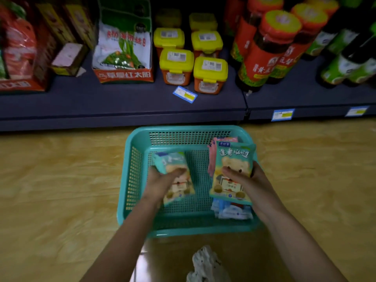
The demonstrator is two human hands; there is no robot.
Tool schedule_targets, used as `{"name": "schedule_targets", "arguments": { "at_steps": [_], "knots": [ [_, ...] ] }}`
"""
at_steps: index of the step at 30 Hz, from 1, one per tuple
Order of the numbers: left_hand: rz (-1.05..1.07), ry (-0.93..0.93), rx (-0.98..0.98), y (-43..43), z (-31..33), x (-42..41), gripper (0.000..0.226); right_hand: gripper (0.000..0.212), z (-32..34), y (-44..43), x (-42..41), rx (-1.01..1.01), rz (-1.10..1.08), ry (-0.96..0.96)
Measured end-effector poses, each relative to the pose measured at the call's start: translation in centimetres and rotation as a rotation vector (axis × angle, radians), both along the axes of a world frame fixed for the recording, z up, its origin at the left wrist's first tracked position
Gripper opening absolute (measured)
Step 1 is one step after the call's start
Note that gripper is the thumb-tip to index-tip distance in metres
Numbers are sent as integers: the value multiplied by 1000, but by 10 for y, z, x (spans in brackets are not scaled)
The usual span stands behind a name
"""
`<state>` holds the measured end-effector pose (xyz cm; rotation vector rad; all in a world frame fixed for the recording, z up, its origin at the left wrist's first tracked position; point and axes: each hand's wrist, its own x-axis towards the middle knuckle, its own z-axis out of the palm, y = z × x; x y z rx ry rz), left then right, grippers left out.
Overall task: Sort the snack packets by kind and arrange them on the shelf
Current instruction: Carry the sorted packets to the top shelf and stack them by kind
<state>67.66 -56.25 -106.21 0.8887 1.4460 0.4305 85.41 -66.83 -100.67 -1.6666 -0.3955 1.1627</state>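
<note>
Wood-look floor [61, 180], dark shelf [122, 98] beyond the fingertips, whole frame soft with blur. Left hand [162, 182] grips a teal bear packet [162, 161] over the teal basket [183, 129], thumb across the front, fingers behind and mostly hidden; print smeared, unreadable. Right hand [250, 180] holds a matching bear packet [232, 157] near upright, thumb on the front, fingers curled round its right edge, barely seen. Pink packet [212, 157] sits just behind it, mostly covered; held or leaning, cannot tell. White-blue packets [234, 213] lie in the basket below the right fingers, partly covered. Past both hands on the shelf: yellow-lidded tubs [209, 70], red-labelled jars [262, 58], green bottles [341, 66] cut off at the right edge, a white bag [122, 47] in a carton, a loose price tag [185, 94] flat before the tubs. Pale speckled thing [205, 263] at the bottom edge, cut off, unclear what
</note>
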Motion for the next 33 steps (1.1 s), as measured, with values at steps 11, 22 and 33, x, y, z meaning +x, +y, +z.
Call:
{"name": "schedule_targets", "arguments": {
  "at_steps": [11, 22, 33],
  "knots": [
    [103, -382, -83, 29, 457, -106, 38, 20, 391, 37, -46, 107, 117, 42],
    [102, -318, 217, 16, 844, -199, 37, 14, 770, 80, -116, 258, 392, -33],
    [220, -399, 262, 71, 962, -306, 22, 25, 870, 149, -235, 421, 438, -75]
  ]
}}
